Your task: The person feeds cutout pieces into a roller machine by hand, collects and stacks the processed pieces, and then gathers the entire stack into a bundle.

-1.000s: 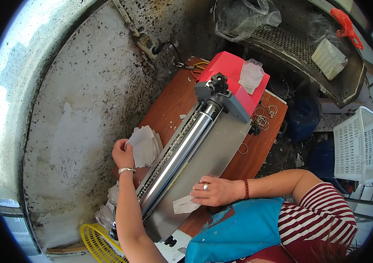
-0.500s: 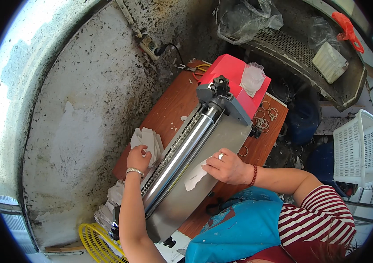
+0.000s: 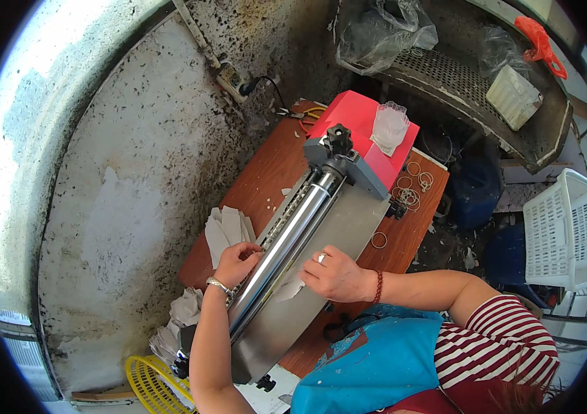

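A grey roller machine with a long shiny steel cylinder lies slantwise on a brown wooden table. Its far end has a red housing. My right hand presses a small white sheet onto the machine's flat grey tray, right against the roller. My left hand rests on the far side of the roller, touching a fanned pile of white sheets. A bracelet is on each wrist.
Rubber bands lie scattered on the table beside the red housing, which carries a clear plastic cup. More white sheets are heaped at the table's near left, above a yellow basket. A white crate stands at right.
My right hand slid the white sheet up the grey tray from its near end to the roller. My left hand moved from the pile's edge toward the roller.
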A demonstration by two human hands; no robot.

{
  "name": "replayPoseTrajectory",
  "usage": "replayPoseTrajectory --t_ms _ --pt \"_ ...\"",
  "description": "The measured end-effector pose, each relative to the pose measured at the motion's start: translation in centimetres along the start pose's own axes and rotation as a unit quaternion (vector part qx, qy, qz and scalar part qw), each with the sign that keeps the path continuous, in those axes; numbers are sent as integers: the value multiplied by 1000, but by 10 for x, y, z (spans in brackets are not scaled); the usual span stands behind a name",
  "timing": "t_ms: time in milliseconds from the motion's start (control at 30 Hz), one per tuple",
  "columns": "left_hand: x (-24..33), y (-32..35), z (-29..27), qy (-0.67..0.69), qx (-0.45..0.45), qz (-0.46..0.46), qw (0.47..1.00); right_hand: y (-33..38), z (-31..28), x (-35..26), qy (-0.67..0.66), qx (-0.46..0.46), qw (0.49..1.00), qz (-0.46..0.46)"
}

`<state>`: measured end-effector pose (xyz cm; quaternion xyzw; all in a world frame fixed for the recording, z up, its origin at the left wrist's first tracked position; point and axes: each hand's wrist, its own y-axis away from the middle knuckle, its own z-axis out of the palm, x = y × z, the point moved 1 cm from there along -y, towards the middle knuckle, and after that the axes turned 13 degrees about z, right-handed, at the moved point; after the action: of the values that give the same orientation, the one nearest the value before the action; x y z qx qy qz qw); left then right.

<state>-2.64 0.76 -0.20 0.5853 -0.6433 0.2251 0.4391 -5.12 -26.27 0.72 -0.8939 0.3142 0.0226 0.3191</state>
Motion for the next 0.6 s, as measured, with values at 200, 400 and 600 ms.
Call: replayPoseTrajectory --t_ms 200,400,600 --pt "-1 1 -2 5 -6 4 1000 -4 4 -9 5 -4 1000 -2" --pt "-20 -6 -8 23 35 -30 999 0 3 -6 -9 -48 999 -10" --pt "-48 -8 -39 59 156 -36 985 16 -4 2 -77 -55 996 7"
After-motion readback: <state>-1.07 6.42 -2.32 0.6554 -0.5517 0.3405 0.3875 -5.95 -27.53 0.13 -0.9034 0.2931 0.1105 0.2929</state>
